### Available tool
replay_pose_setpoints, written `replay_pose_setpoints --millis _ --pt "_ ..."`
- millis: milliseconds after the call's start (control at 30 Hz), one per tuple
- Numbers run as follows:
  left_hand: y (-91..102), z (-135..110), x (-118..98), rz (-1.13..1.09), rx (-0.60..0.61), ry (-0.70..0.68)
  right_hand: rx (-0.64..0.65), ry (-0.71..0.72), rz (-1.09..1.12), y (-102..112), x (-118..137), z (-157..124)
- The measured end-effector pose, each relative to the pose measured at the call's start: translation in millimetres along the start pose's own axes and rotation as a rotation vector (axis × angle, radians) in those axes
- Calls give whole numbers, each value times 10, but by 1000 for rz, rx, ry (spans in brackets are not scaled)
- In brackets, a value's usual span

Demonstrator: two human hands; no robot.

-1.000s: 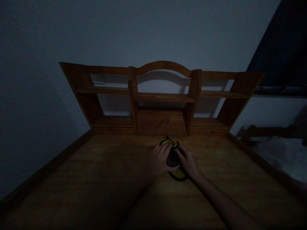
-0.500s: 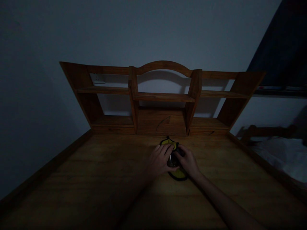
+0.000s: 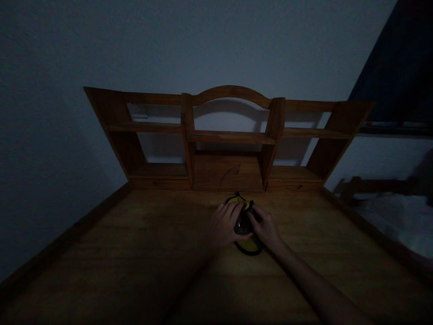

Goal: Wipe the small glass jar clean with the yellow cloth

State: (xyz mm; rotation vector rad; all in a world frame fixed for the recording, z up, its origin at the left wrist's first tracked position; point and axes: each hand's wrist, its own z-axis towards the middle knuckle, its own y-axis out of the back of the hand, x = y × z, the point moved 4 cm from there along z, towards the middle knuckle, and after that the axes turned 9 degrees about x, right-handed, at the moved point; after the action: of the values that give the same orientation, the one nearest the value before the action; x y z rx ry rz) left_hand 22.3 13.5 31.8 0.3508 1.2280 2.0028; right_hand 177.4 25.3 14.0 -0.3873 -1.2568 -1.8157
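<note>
**Dark object (image 3: 242, 225) between both hands; yellow-and-black pouch (image 3: 249, 246) runs fore and aft beneath**

Light is low; outlines only, fine detail lost. You have the pouch (pouch-like, at least; material not certain) on the tabletop (image 3: 145, 239), a little right of centre, short of the shelf unit (image 3: 233, 137). Its long axis points mostly away from you, near end drifting slightly right. One yellow part with dark edging shows beyond your fingers, another on your side of them.

Key relation: the dark, rounded, faintly shiny object sits over the middle of the pouch, in the gap between your hands. Neither side is clearly favoured, but your left hand (image 3: 226, 224) has more of it: fingers arched over the far left side, thumb laid along the near edge, so the object is cupped between them. Your right hand (image 3: 266, 226) comes in from the right, fingers bent and bunched at the pouch's far right edge, against the object's right side. Whether they pinch the edging, the object or both, you cannot tell from this view.

Judgement: the pouch's length lies across the line joining your hands, so they bear on its flanks, leaving both ends uncovered.
</note>
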Motion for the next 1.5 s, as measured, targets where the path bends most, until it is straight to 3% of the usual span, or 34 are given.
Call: replay_pose_setpoints --millis 167,600,833,1233,1500 --pt "-10 1 -12 26 29 -32 -33 -52 -46 -42 -85 16" --pt "-2 5 -23 24 13 -28 -49 6 -104 -80 -79 -3" --pt "-29 0 -3 33 26 -37 -60 -21 -10 -101 -180 -4" --pt "37 6 -13 -3 -18 -2 32 56 -20 -38 2 -7" --pt "-5 -7 -22 28 17 -35 -40 -24 5 -64 -111 9"
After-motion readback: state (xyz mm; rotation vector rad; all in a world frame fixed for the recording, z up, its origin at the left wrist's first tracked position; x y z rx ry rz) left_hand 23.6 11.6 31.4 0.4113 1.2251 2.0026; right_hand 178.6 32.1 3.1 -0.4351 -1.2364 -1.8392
